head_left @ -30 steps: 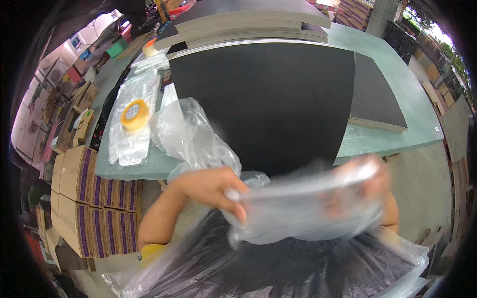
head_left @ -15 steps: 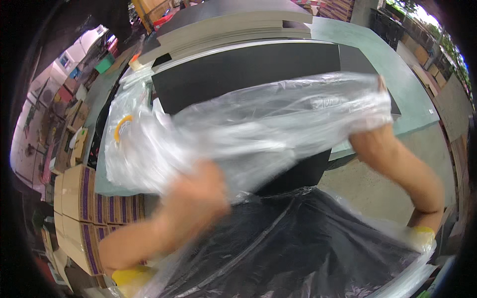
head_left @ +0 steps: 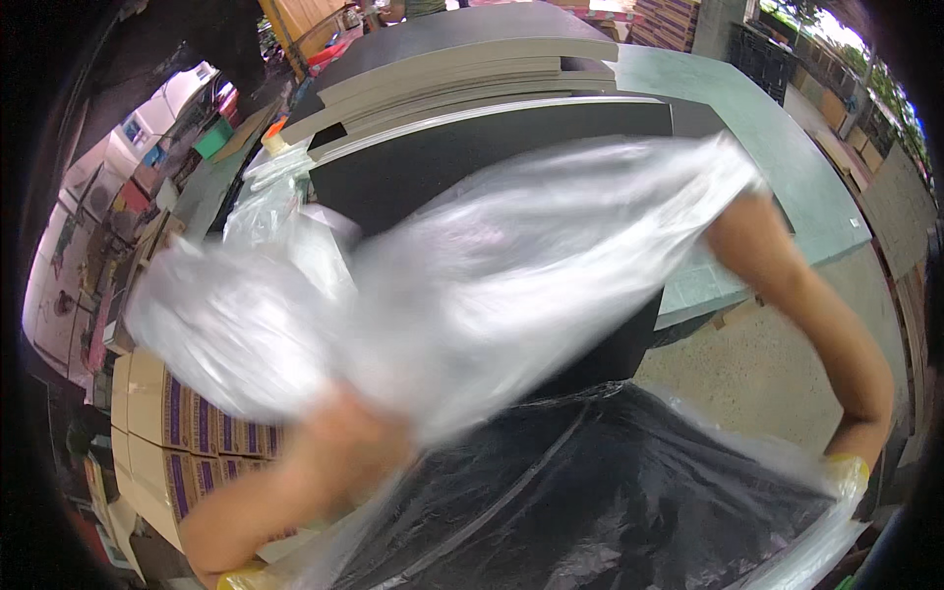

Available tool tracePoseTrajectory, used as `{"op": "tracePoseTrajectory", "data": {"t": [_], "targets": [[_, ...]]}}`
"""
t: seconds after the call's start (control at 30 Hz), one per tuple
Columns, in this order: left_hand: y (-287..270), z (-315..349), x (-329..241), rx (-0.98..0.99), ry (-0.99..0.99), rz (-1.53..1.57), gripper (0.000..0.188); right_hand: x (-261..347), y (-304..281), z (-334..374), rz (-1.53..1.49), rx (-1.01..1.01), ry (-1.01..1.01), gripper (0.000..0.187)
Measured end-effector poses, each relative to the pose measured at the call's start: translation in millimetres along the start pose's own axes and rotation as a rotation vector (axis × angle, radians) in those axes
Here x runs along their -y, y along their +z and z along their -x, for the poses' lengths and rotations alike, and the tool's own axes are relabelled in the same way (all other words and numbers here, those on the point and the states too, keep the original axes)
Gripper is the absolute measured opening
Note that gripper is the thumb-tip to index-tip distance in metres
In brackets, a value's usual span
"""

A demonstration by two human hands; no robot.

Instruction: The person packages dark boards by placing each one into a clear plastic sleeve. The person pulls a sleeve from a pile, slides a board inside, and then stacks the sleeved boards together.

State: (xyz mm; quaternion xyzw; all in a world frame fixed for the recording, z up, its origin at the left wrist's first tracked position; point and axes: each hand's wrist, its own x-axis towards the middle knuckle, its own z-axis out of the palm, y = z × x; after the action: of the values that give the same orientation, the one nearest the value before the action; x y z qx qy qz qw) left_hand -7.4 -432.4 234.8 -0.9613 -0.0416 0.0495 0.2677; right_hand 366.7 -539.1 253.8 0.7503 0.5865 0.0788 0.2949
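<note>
Currently, a clear plastic bag (head_left: 551,236) stretches, blurred, above the near edge of the green tabletop (head_left: 698,81), partly in front of a large black board (head_left: 393,162). The left hand (head_left: 356,430) is clenched on its lower side; the right hand (head_left: 744,218) is at its upper right corner, fingers hidden by the plastic, so I cannot tell whether they grasp it. Stacked dark-faced boards (head_left: 472,44) lie toward the tabletop's far edge, and brown cartons (head_left: 147,462) stand below its near left corner.
</note>
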Motion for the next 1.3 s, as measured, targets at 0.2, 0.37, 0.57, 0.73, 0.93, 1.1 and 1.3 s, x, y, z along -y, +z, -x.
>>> {"op": "tracePoseTrajectory", "data": {"t": [0.2,0.37,0.57,0.73,0.93,1.1,1.3], "targets": [[69,32,11,0.159,-0.134,0.260,0.018,28,23,23,0.365,-0.455,-0.214,0.029],[127,60,14,0.205,-0.593,0.120,0.014,41,-38,67,-0.637,-0.341,-0.951,0.012],[78,31,19,-0.220,-1.032,1.365,0.019,-14,30,7,-1.141,-0.940,0.173,0.020],[117,34,92,-0.684,-1.370,0.508,0.023,45,29,-15,-0.962,-0.497,-0.170,0.043],[70,-57,116,-0.789,-0.836,0.557,0.056,-18,25,-81,-0.821,-1.122,0.129,0.055],[60,-60,119,-0.721,-0.750,0.589,0.062,-32,16,-69,-0.854,-1.010,0.101,0.055],[30,-38,52,-0.725,-0.960,0.361,0.060,-10,33,-14,-0.700,-1.212,0.262,0.070]]}}
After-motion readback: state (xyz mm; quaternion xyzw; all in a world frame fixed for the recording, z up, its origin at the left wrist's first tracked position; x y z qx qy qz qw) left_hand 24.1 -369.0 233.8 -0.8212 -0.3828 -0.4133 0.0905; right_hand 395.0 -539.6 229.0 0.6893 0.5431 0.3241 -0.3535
